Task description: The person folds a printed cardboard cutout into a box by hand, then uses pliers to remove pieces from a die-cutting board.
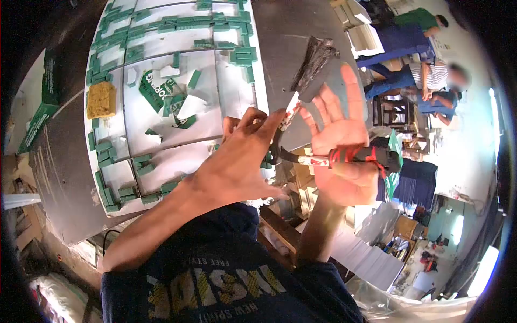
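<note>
My right hand [344,134] is turned palm up with its fingers stretched out. Its thumb presses a tape-wrapped hand tool [355,157] against the palm. Red and black tape covers this lower handle; a second, black-wrapped arm [315,62] stands up beyond the fingers. Between them is a curved dark metal part [277,148], while the tool's working end is partly hidden behind my left hand. Palm down, my left hand [234,153] has spread, bent fingers and its thumb apart. Its index fingertip reaches the tool's white-and-red upper part [291,107]; I cannot tell whether they touch.
A white cut-out board stack [161,129] edged with green pieces lies on a dark table [59,183]. Torn green-and-white scraps [167,97] and a yellow sponge [101,100] rest on it. Several people [425,75] are at the right, near paper stacks [371,264].
</note>
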A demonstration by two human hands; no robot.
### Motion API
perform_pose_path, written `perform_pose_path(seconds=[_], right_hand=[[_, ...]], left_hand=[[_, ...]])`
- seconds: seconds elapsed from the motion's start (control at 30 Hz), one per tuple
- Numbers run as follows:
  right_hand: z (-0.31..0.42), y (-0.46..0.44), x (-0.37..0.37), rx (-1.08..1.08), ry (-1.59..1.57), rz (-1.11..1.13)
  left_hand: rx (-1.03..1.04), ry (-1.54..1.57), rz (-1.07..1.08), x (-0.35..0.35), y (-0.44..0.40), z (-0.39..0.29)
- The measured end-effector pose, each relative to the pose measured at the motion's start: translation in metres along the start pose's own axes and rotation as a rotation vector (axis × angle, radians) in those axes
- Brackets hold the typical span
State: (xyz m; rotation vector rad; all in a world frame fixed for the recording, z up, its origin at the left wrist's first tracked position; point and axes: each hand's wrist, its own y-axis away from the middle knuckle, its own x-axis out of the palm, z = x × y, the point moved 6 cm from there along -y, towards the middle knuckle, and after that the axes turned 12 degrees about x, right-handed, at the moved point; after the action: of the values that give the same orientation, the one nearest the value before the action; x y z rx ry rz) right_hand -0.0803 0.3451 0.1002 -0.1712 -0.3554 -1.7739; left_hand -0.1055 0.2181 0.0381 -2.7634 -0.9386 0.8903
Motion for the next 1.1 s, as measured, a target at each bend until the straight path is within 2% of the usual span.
perform_pose_path(seconds=[0.03,0.1,0.13,0.2,0.23,0.3,0.33,0.37,0.43,0.57,0.63,0.67,0.7,0.77,0.83,0.87,1.0,1.03,1.07,1.1], right_hand=[[-0.003,0.001,0.002,0.015,0.044,-0.004],[-0.005,0.001,0.000,-0.030,0.026,-0.007],[-0.004,-0.001,0.005,0.015,0.089,0.006],[-0.016,-0.011,-0.001,0.026,0.224,0.123],[-0.017,-0.015,-0.002,0.025,0.212,0.127],[-0.015,-0.019,0.003,0.063,0.196,0.155],[-0.008,-0.012,0.009,0.014,0.015,0.089],[-0.005,-0.013,0.012,0.014,0.014,0.093],[-0.007,-0.015,0.023,0.093,-0.018,0.229],[-0.015,-0.029,-0.001,0.015,0.016,0.338],[-0.029,-0.045,-0.014,0.170,-0.140,0.572],[-0.010,-0.023,0.009,0.096,-0.050,0.242],[-0.015,-0.010,0.006,0.093,-0.050,0.237],[-0.021,0.006,-0.008,-0.064,0.004,0.100],[-0.009,0.039,0.007,-0.320,0.138,0.269],[-0.007,0.053,0.010,-0.312,0.143,0.280],[0.032,0.138,-0.002,-0.708,0.092,-0.155],[0.040,0.156,-0.009,-0.808,0.083,-0.286],[0.050,0.161,-0.020,-0.798,0.053,-0.207],[0.052,0.168,-0.028,-0.811,0.054,-0.219]], left_hand=[[0.005,-0.001,0.007,-0.004,0.002,-0.002],[0.011,-0.203,0.085,-0.009,0.008,-0.003],[0.054,-0.408,0.044,-0.012,0.013,-0.009],[0.031,-0.469,-0.007,-0.005,0.022,0.001],[0.018,-0.530,-0.081,-0.010,0.025,0.003],[-0.048,-0.565,-0.057,-0.008,0.026,0.004],[-0.036,-0.565,-0.078,-0.008,0.026,0.002],[-0.023,-0.567,-0.103,-0.010,0.026,0.000],[-0.028,-0.558,-0.138,-0.013,0.030,-0.003],[-0.023,-0.591,-0.238,-0.017,0.032,-0.005],[-0.029,-0.565,-0.235,-0.014,0.034,-0.002],[-0.034,-0.554,-0.271,-0.014,0.034,0.000],[-0.038,-0.546,-0.313,-0.015,0.034,0.001],[-0.037,-0.518,-0.344,-0.014,0.038,0.006],[-0.104,-0.560,-0.326,-0.012,0.035,0.016],[-0.078,-0.591,-0.344,-0.010,0.033,0.018],[-0.072,-0.490,-0.386,-0.007,0.027,0.022],[-0.078,-0.608,-0.258,-0.003,0.023,0.016],[-0.075,-0.731,-0.134,0.003,0.019,0.011],[-0.058,-0.732,-0.130,0.011,0.024,0.005]])
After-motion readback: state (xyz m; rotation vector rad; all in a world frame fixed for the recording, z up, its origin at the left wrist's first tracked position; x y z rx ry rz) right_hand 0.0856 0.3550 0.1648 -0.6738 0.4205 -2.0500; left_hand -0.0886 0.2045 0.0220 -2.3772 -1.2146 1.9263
